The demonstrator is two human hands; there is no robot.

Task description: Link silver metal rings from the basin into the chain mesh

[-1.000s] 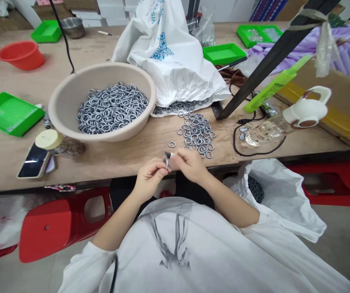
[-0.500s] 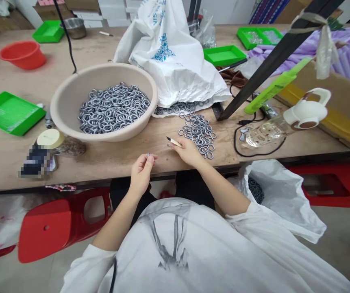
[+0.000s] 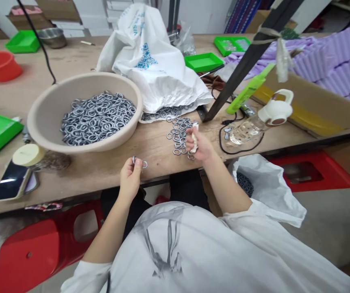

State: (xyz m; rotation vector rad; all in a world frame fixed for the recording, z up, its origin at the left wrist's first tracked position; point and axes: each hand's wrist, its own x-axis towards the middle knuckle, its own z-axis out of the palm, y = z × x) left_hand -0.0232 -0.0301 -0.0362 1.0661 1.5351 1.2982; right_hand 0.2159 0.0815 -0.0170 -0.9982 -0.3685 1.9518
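Since the earlier frame, the right hand (image 3: pixel 202 145) has been brought to the ring pile (image 3: pixel 177 136), at nine o'clock from it; in the head view, a pale object (image 3: pixel 194 139), unclear in detail, is loosely clasped. Toward eight o'clock, a metal ring (image 3: pixel 133 160) is pinched by the left hand (image 3: pixel 130 177).

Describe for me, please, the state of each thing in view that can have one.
Left hand: fingers pinching at least one ring.
Right hand: fingers curled on a pale object, too blurred to identify.
Loose rings: spread on the tabletop.
Beige basin: partly filled with rings.
White bag below: open, dark contents showing.
Jar: lid on.
Phone: screen dark.
Bottle: lid on.
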